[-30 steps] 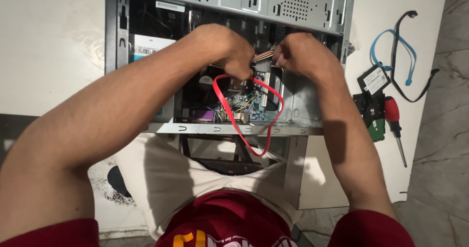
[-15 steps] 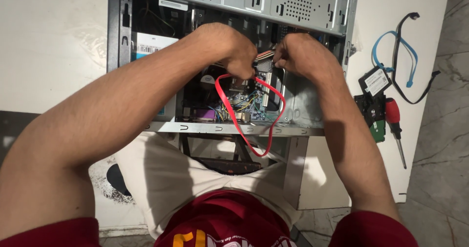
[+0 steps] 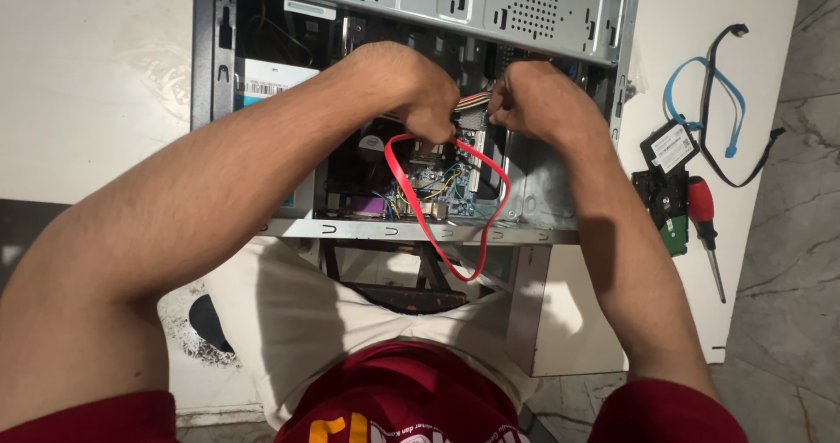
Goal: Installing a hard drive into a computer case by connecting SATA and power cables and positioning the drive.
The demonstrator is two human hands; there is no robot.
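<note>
— White sheeting covers the floor (image 3: 79, 75) under everything, with grey marble tile showing at the far right. What sits on it?

— An open computer case (image 3: 420, 101) lies on its side in the middle, its metal drive cage along the far edge and the circuit board (image 3: 429, 189) down inside.

— And the hands?

— Both are inside the case, knuckles nearly together. The left hand (image 3: 411, 88) comes in from the left, fingers curled tight on the upper end of a flat red cable (image 3: 437, 233). The right hand (image 3: 542, 101) comes in from the right, fingers also closed, pinching what looks like a small striped connector (image 3: 472, 101) just beside the left hand. Exactly what the fingertips grip is hidden behind the knuckles.

— Where does the cable run?

— From the fingers it drops toward the near edge of the case, loops out over the metal lip and curls back up toward the right hand. So its long axis runs far to near, and the held end lies directly under the left hand, which is the nearer of the two to it.

— Anything further right?

— A bare hard drive (image 3: 669, 176), a red-handled screwdriver (image 3: 704, 224) just beside it, and blue and black cables (image 3: 713, 101) lying loose, all well apart from the hands.
</note>
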